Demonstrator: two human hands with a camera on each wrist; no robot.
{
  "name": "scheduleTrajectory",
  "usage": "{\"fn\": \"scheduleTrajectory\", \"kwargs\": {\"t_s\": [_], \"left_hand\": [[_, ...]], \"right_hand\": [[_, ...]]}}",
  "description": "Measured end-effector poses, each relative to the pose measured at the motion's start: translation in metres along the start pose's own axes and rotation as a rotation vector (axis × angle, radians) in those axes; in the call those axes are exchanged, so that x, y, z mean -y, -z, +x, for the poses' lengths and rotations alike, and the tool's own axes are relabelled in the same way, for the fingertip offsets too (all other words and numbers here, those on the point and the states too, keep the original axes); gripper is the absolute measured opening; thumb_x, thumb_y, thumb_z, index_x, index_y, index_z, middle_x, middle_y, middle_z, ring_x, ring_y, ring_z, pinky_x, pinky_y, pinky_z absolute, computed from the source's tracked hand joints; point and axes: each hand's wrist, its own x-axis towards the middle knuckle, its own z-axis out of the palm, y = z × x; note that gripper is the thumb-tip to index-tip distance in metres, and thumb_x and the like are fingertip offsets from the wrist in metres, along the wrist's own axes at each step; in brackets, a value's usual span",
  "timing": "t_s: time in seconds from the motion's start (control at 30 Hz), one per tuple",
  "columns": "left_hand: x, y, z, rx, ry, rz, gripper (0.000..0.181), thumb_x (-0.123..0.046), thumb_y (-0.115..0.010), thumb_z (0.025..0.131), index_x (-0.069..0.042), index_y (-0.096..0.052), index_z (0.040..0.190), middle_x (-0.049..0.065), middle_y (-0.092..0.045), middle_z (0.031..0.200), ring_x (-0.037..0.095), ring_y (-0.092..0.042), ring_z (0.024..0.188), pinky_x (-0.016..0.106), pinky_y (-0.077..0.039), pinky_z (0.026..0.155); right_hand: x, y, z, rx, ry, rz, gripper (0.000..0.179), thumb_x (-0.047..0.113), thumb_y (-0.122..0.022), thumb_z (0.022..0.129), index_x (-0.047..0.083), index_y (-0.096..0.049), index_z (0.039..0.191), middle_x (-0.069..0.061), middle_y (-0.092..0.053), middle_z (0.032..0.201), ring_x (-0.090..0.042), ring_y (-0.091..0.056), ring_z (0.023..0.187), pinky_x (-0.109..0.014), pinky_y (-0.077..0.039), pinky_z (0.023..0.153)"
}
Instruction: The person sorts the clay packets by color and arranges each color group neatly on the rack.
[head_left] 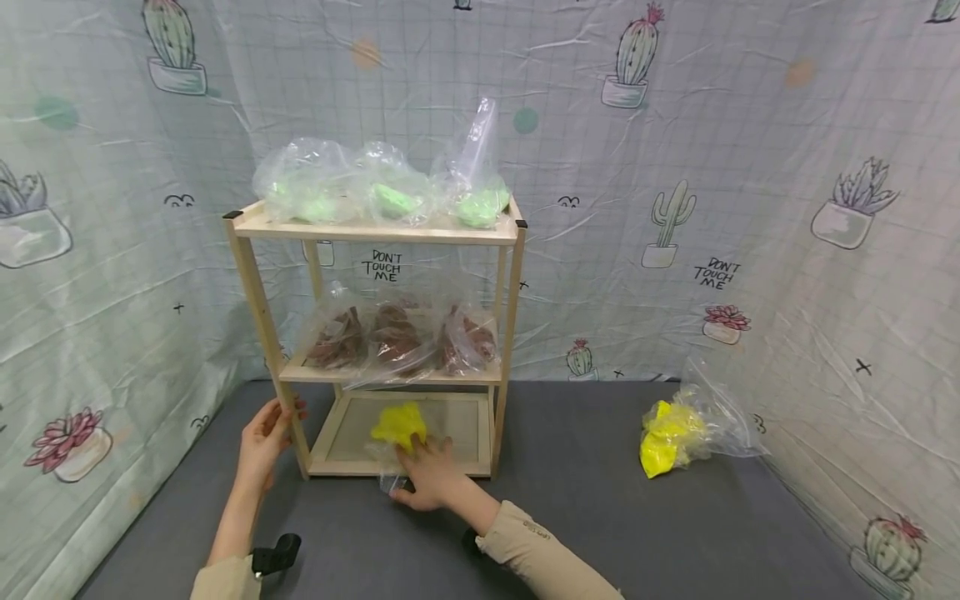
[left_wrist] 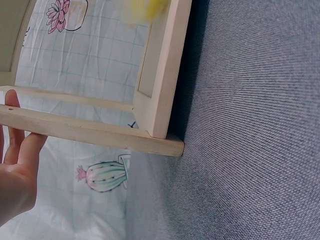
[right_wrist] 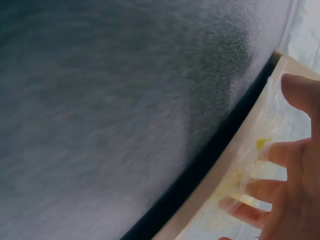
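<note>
A three-tier wooden shelf (head_left: 397, 236) stands on the grey surface. My left hand (head_left: 264, 440) grips its front left post (left_wrist: 90, 131) below the middle tier, thumb and fingers on either side of the wood. On the bottom tier lies a clear plastic bag with something bright yellow (head_left: 400, 422) inside. My right hand (head_left: 433, 477) reaches in from the front with its fingers spread, and the fingertips touch the bag. Up close in the right wrist view, the clear plastic (right_wrist: 250, 157) hangs over the shelf's front edge beside my right hand (right_wrist: 295, 175).
Three clear bags with pale green contents (head_left: 395, 200) line the top tier. Several bags with dark reddish-brown contents (head_left: 397, 337) sit on the middle tier. Another bag with yellow contents (head_left: 671, 433) lies to the right on the grey surface (head_left: 585, 517). Patterned curtains (head_left: 600, 250) enclose the space.
</note>
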Motion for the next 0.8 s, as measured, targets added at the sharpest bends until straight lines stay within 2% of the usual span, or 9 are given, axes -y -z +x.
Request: {"fn": "scheduleTrajectory", "kwargs": {"t_s": [0.2,0.4,0.63,0.8], "left_hand": [[0.0,-0.001,0.001,0.007,-0.014,-0.015,0.032,-0.011,-0.042,0.093,-0.001,-0.048,0.123,-0.018,-0.062,0.1,-0.004,-0.06,0.091,0.014,-0.047,0.069],[0.0,-0.001,0.0,-0.003,0.013,0.018,0.038,-0.014,-0.043,0.093,0.007,-0.041,0.126,-0.02,-0.062,0.099,-0.005,-0.06,0.091,0.015,-0.047,0.069],[0.001,0.0,0.001,-0.005,0.005,0.022,0.031,-0.016,-0.043,0.093,-0.006,-0.051,0.122,-0.019,-0.062,0.1,-0.005,-0.06,0.091,0.015,-0.047,0.068],[0.002,0.0,0.0,-0.001,-0.007,0.004,0.029,-0.014,-0.042,0.094,-0.008,-0.052,0.12,-0.018,-0.062,0.1,-0.004,-0.06,0.091,0.016,-0.048,0.069]], "right_hand": [[0.012,-0.001,0.017,0.021,-0.028,-0.008,0.069,0.067,-0.028,0.085,0.03,-0.018,0.142,-0.002,-0.024,0.147,-0.024,-0.027,0.134,-0.053,-0.026,0.1],[0.023,-0.001,0.029,0.048,-0.046,0.081,0.066,0.066,-0.026,0.086,0.033,-0.016,0.142,-0.001,-0.019,0.149,-0.023,-0.022,0.136,-0.051,-0.024,0.103],[0.032,-0.002,0.042,0.053,-0.081,0.109,0.06,0.063,-0.023,0.088,0.038,-0.014,0.141,0.003,-0.015,0.15,-0.018,-0.019,0.137,-0.052,-0.02,0.105],[0.035,-0.004,0.047,0.059,-0.088,0.125,0.053,0.057,-0.019,0.092,0.039,-0.012,0.141,0.006,-0.012,0.151,-0.016,-0.016,0.138,-0.052,-0.019,0.105]]}}
